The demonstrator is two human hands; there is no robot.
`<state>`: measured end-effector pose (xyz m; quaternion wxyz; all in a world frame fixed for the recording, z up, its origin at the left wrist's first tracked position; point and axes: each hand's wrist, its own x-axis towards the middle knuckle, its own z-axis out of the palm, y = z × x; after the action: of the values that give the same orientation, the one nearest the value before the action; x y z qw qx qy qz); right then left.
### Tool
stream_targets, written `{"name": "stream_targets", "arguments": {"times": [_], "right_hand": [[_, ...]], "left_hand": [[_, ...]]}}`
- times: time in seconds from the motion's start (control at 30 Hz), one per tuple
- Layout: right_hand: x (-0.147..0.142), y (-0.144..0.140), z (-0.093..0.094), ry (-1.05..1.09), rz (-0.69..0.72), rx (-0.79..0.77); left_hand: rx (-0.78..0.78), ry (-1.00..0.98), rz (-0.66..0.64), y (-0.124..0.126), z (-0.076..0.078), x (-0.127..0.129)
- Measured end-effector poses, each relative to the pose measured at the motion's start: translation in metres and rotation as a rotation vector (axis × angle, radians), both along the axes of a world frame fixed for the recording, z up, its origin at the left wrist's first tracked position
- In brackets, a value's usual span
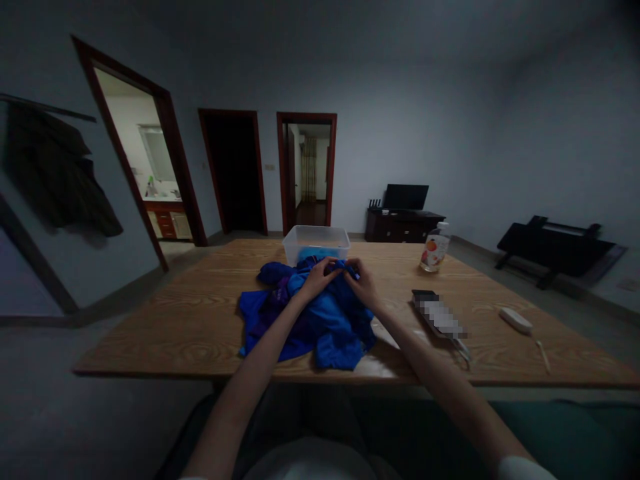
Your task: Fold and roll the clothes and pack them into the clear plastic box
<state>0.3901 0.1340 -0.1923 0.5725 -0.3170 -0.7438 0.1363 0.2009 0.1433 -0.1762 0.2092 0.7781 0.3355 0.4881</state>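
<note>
A heap of blue and purple cloth (305,317) lies on the wooden table (190,313) in front of me. My left hand (320,275) and my right hand (361,280) both pinch a small fold of the blue cloth at the far top of the heap, fingers closed on it and nearly touching each other. Just behind the hands stands a clear plastic box (316,241) with something blue inside.
A small bottle with an orange label (435,248) stands at the right back of the table. A dark flat object (437,312), a white remote-like item (516,320) and a thin stick (543,356) lie on the right. Doorways and a TV stand are behind.
</note>
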Motion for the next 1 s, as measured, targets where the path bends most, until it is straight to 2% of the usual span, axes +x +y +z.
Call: {"name": "stream_targets", "arguments": {"times": [0.13,0.27,0.47,0.6,0.77,0.9,1.0], "right_hand": [[0.0,-0.004,0.002,0.006,0.067,-0.014],[-0.001,-0.002,0.003,-0.004,0.022,-0.042],[0.002,0.003,0.003,-0.076,0.019,-0.058],[0.005,0.004,0.003,-0.097,0.037,-0.041],[0.004,0.002,0.003,-0.114,0.027,-0.011],[0.003,0.004,0.0,-0.136,0.002,-0.003],[0.003,0.005,0.0,-0.172,-0.025,0.034]], "left_hand": [[0.112,0.072,0.169,-0.005,-0.001,0.001],[0.229,0.238,0.267,-0.013,-0.002,0.003],[0.245,0.285,0.36,-0.018,0.0,0.005],[0.229,0.23,0.336,-0.018,0.0,0.005],[0.218,0.114,0.198,-0.011,-0.002,0.003],[0.042,0.104,0.075,-0.001,-0.003,-0.002],[-0.049,0.101,0.048,0.003,-0.004,-0.004]]}}
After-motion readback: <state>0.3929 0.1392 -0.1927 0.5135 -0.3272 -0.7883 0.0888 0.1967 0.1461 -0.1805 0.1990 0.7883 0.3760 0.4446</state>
